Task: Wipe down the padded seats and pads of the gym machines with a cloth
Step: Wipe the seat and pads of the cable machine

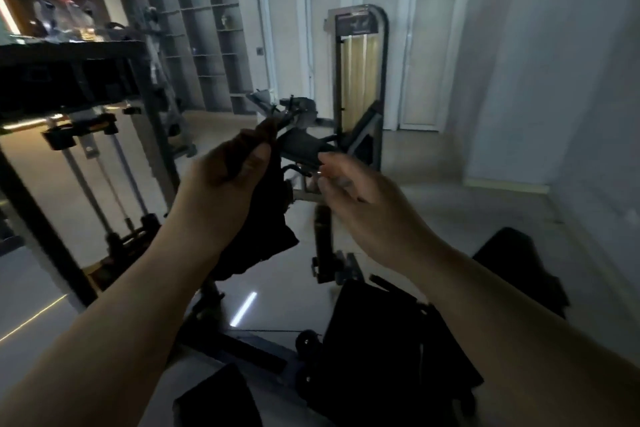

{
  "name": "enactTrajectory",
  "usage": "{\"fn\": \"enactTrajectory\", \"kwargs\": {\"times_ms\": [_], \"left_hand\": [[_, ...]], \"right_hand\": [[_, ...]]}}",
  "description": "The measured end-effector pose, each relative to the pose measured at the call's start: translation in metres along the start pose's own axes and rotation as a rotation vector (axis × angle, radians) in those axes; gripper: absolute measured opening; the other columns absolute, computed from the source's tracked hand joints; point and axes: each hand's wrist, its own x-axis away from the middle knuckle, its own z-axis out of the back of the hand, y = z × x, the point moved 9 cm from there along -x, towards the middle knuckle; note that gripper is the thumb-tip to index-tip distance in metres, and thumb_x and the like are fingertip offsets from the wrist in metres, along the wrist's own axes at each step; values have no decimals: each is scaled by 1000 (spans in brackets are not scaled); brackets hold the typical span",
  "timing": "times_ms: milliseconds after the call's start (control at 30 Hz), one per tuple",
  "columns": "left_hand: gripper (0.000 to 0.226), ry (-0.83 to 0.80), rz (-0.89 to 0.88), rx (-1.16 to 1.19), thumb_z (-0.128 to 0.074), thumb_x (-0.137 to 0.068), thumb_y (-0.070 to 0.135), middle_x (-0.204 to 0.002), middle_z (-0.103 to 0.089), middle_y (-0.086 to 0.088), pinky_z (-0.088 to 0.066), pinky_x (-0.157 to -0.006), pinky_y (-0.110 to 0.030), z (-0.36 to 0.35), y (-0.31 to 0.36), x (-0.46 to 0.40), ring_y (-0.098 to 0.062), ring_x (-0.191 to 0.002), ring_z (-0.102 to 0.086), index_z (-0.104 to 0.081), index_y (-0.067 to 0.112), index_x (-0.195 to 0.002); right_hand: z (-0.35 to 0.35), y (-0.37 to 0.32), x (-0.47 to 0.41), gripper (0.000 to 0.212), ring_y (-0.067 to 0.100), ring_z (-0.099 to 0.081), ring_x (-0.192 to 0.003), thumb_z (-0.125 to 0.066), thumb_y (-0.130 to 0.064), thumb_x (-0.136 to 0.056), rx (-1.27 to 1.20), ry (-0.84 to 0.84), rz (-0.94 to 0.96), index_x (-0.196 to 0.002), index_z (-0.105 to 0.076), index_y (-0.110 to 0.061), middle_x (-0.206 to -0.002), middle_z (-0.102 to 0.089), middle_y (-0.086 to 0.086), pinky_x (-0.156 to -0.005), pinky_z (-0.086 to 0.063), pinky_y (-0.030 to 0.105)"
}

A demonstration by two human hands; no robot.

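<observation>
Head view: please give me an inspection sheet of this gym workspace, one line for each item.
Surface: glossy pale floor with a light streak reflected on it.
Job's things: dark cloth hanging from the left hand; black padded seat low in front, not touched by the cloth; weight machine with black pad further back.
Clutter: nothing seen on the floor; small items on the shelves, too blurred to name.
Grippers: left hand grips the cloth's top; right hand beside it, blurred, fingers loosely bent, appears to hold nothing.
Cables: steel guide rods on the rack at left; no loose cable seen.
Surroundings: dim room, white doors, grey wall at right.
</observation>
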Motion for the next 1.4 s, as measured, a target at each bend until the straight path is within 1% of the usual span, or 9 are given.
{"fn": "enactTrajectory", "kwargs": {"times_ms": [133,233,367,600,733,867,1000,1133,1400], "left_hand": [[16,-122,-106,-46,-55,-94,31,-79,-70,-2,-55,-79,-51,-77,27,14,-29,-77,-68,-65,27,-83],[19,-230,-139,-12,-54,-94,28,-63,-66,6,-52,-66,-41,-150,41,29,-21,-65,-65,-63,27,-78],[18,-303,-168,4,-53,-94,26,-67,-64,8,-52,-67,-31,-257,60,53,-13,-64,-64,-61,27,-78],[15,-365,-154,72,-52,-96,21,-75,-63,7,-46,-65,-29,-445,92,93,-14,-70,-62,-63,21,-85],[11,-400,-92,101,-54,-95,24,-84,-67,-6,-51,-83,-43,-531,103,93,-27,-81,-65,-64,19,-96],[16,-398,-77,89,-53,-95,23,-80,-67,-6,-51,-80,-45,-595,100,83,-28,-77,-65,-62,27,-83],[17,-372,-76,45,-52,-96,23,-82,-65,2,-48,-69,-31,-648,83,56,-17,-76,-63,-62,19,-108],[13,-352,-78,44,-51,-96,23,-79,-65,-1,-50,-72,-35,-700,55,7,-20,-75,-64,-60,23,-87],[17,-334,-116,47,-48,-97,24,-78,-64,3,-41,-56,-17,-822,10,-159,-8,-67,-61,-63,15,-97]], "right_hand": [[85,25,46,44,9,-57,-113,-45,-34,-98,63,122,-96,-141,-43,-26,-137,-52,-6,-98,-45,34],[149,50,84,42,2,-55,-110,-47,-33,-98,76,223,-136,-139,-46,-25,-135,-53,-9,-90,-43,14],[239,96,138,39,-20,-47,-91,-47,-33,-98,85,328,-197,-137,-48,-30,-133,-51,-18,-76,-33,-5],[417,173,229,37,-10,-51,-100,-48,-31,-97,109,499,-291,-134,-50,-31,-130,-53,-20,-79,-36,0],[498,203,240,37,0,-53,-108,-47,-30,-98,135,506,-303,-135,-50,-30,-131,-53,-18,-82,-37,3],[546,240,234,36,-1,-57,-106,-46,-32,-98,127,505,-276,-133,-50,-33,-121,-51,-27,-80,-40,4],[570,304,212,35,-6,-56,-104,-50,-28,-96,74,490,-304,-131,-53,-31,-120,-55,-24,-85,-42,9],[597,370,165,31,-1,-57,-105,-52,-28,-96,82,468,-313,-127,-55,-33,-123,-58,-19,-95,-46,26],[675,480,-14,29,-2,-58,-103,-47,-34,-97,151,399,-271,-125,-53,-38,-115,-52,-30,-88,-45,17]]}}
